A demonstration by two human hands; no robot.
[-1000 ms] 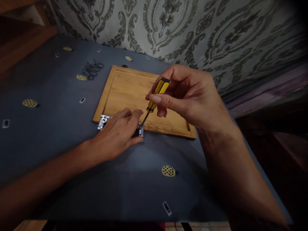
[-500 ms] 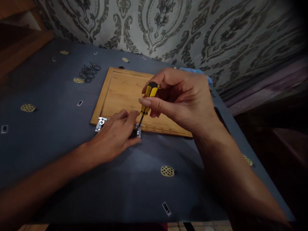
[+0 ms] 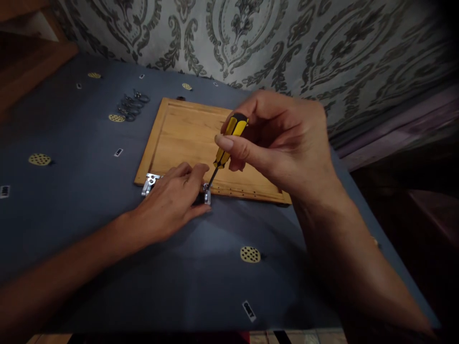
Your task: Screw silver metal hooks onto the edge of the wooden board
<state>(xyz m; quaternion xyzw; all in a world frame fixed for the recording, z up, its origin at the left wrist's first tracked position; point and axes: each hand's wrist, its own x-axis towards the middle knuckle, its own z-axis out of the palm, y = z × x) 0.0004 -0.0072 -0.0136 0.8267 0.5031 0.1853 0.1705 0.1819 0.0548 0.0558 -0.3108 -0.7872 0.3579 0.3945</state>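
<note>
Your right hand [image 3: 283, 143] pinches the screwdriver [image 3: 231, 141] at frame centre, tip angled down at the metal hinge [image 3: 207, 196]. Your left hand [image 3: 174, 198] covers the wooden panel [image 3: 190, 136] edge, presumably steadying it; grip cannot be told.

Patterned wall [image 3: 244, 38] behind; blue pineapple-print tablecloth [image 3: 143, 282] beneath; wooden furniture [image 3: 46, 62] at upper left.
</note>
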